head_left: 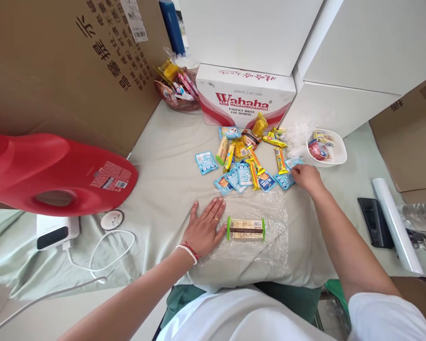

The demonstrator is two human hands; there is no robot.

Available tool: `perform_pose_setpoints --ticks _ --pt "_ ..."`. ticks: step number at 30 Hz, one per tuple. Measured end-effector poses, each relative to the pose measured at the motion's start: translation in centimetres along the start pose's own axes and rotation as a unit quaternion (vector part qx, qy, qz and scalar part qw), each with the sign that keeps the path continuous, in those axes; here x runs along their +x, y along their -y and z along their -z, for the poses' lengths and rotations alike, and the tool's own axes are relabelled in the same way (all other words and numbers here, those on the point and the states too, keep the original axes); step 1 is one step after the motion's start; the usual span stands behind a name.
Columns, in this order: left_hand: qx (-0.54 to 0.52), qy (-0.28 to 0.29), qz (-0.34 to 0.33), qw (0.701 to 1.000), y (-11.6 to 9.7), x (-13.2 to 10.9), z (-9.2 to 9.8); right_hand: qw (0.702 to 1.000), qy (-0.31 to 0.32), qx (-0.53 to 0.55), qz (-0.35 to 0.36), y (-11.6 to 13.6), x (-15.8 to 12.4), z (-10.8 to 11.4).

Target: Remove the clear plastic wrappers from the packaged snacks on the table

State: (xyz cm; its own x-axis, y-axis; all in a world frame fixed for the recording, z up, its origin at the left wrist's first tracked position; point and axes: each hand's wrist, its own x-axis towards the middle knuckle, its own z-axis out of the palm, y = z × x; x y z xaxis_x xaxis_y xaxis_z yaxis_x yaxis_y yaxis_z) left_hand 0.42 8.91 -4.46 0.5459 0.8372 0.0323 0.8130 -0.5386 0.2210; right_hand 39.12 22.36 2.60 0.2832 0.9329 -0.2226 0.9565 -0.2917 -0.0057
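Note:
My left hand point(206, 228) lies flat, fingers spread, on the left edge of a clear plastic sheet point(275, 248) and the cloth. Close to its thumb, on the sheet, rests a snack bar in a clear wrapper with green ends point(246, 229). My right hand point(308, 179) reaches to the right side of a snack pile, its fingers pinched at the edge of a blue snack packet point(284, 181). Around that packet lie yellow-wrapped bars point(280, 161), more blue packets point(244, 174) and a single blue packet point(206, 162) off to the left.
A white Wahaha carton point(246, 97) stands behind the pile. A white tub point(335, 148) with snacks is at right, a filled bowl point(179, 97) back left. Leftward are a big red bottle point(74, 166) and a white charger point(57, 232) with cable; a phone point(374, 222) lies right.

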Motion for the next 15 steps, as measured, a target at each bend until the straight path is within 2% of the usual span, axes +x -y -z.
perform_pose_setpoints --ticks 3,5,8,11,13,15 --pt "-0.005 -0.002 -0.001 1.000 0.0 0.0 -0.1 0.998 -0.052 -0.008 0.025 1.3 1.4 1.0" --pt "-0.005 -0.002 -0.001 1.000 0.0 -0.1 -0.1 0.994 -0.083 -0.003 0.070 3.0 2.7 1.8" --pt "-0.003 0.000 0.003 1.000 0.0 -0.1 0.0 0.988 -0.081 0.017 0.133 6.0 5.5 2.3" --pt "-0.009 0.005 0.006 1.000 0.0 -0.1 0.0 0.987 -0.072 0.103 0.104 8.8 8.3 1.9" --pt "-0.016 0.008 0.010 1.000 0.0 0.0 0.1 0.978 -0.082 0.182 0.055 10.3 9.7 1.4" --pt "-0.017 0.009 0.014 1.000 0.0 0.0 0.2 0.967 -0.096 0.230 0.046 11.7 10.7 0.9"
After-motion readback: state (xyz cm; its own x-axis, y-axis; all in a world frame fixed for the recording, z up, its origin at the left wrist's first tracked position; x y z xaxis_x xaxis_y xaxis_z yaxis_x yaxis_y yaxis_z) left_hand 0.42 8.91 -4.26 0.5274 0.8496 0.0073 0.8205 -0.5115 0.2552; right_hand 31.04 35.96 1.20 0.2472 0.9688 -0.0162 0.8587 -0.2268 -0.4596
